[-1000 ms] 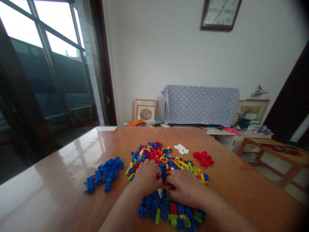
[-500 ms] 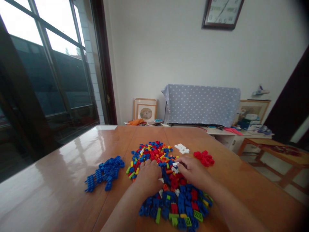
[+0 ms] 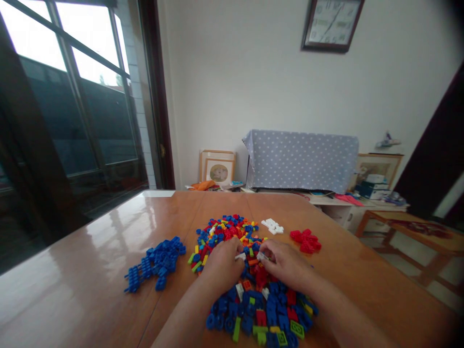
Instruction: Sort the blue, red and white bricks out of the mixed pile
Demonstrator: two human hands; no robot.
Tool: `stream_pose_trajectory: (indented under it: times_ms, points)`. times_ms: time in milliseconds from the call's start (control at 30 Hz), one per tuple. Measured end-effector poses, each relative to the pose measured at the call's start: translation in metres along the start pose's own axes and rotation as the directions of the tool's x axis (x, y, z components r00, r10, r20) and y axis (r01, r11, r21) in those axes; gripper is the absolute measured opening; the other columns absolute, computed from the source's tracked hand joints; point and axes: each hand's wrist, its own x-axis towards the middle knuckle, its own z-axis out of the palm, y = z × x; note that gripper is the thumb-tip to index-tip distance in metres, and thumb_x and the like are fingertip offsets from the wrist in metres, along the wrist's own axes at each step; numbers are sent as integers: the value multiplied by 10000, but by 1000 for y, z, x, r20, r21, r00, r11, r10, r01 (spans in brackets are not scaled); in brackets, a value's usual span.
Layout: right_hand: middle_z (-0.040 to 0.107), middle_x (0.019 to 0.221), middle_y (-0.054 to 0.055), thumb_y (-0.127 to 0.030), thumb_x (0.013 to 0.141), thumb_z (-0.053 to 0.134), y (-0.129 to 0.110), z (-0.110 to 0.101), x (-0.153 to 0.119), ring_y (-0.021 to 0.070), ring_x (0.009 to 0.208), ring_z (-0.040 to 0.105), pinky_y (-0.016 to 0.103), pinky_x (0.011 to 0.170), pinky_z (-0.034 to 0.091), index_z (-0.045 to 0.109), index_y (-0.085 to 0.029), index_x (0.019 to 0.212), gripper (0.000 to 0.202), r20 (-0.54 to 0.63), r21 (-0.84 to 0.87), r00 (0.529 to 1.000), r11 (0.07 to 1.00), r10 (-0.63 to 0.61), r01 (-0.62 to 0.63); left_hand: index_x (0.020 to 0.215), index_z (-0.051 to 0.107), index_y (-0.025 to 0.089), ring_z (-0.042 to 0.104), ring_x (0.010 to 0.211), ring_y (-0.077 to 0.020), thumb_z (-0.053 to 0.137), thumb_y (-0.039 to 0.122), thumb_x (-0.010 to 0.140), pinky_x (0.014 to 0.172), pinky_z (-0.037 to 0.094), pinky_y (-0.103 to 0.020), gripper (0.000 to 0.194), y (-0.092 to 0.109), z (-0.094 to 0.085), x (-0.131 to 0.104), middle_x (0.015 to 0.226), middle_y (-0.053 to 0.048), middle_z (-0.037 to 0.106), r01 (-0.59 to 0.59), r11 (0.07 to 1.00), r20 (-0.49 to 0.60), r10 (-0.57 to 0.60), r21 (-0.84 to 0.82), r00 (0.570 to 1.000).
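Over the middle of a mixed pile of toy building bricks, my left hand pinches a white brick between thumb and fingers. Just to its right, my right hand has its fingers closed on another small white brick. The two white bricks are apart, with red and blue bricks lying below them. Blue, red, green, yellow and orange bricks spread beyond my hands and in front of my wrists.
A heap of blue bricks lies to the left on the wooden table. A small white group and a red group sit at the right. Behind stands a cabinet with a dotted cloth; a wooden stool is at the right.
My left hand has lifted a white brick up from the pile. My right hand has drawn slightly nearer with its white brick. The view has tilted up a little.
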Motion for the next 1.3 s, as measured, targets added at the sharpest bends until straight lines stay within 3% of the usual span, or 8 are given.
stream_pose_trajectory:
  times_ms: [167,300,400,600,733,933,1067,1300]
  points:
    - [661,928,35,-372,875,593,-1,5,3,169,776,572,249,642,338,657,-236,1079,254,-18,13,1000,1000,8,-8,1057,616,237,618,1000,-219,502,146,797,822,433,-287,298,-4,8,3,1057,-50,686,-46,998,-32,45,-50,998]
    - [639,906,32,-354,888,564,2,7,5,167,790,577,261,690,378,690,-223,932,188,-46,62,999,998,-10,13,980,630,224,613,1001,-219,499,131,789,840,438,-288,250,-7,14,5,1024,-59,678,-84,995,-57,81,-55,995]
    - [649,898,34,-376,902,538,13,5,9,182,810,590,282,724,422,698,-218,978,237,-146,166,989,986,13,11,920,618,219,611,962,-209,501,107,769,816,433,-279,222,-7,16,6,960,-50,668,-87,994,-79,82,-65,994]
    - [709,966,68,-397,886,498,56,-1,24,200,863,645,293,741,484,644,-172,1071,326,-251,437,935,891,250,-121,1023,615,216,610,912,-189,486,168,850,785,435,-277,221,-9,20,9,958,-35,671,-61,969,-136,28,-239,990]
    - [709,819,36,-386,820,555,79,-9,42,183,743,626,258,641,441,669,-177,939,266,-241,381,901,889,361,-254,1199,622,218,617,918,-181,487,219,884,803,453,-278,342,-15,29,15,1012,-39,681,-55,889,-155,-19,-455,988]
    - [714,759,19,-301,771,574,103,-11,76,157,695,611,229,610,393,700,-185,857,192,-259,308,874,893,411,-328,1033,645,171,503,612,-121,525,237,837,565,377,-223,238,-10,28,17,766,10,608,18,713,-115,-138,-701,984]
    - [700,710,19,-250,721,598,117,0,95,151,667,596,227,581,354,683,-186,751,111,-296,243,846,892,443,-382,918,611,173,452,574,-99,533,178,785,517,329,-199,154,-7,22,18,702,40,534,45,670,-113,-191,-741,975]
    - [694,740,22,-234,725,611,132,17,114,153,659,582,242,572,323,670,-199,819,116,-349,184,806,878,478,-442,858,582,186,433,567,-94,540,149,770,508,317,-191,104,-6,22,17,675,54,504,67,685,-103,-204,-726,974]
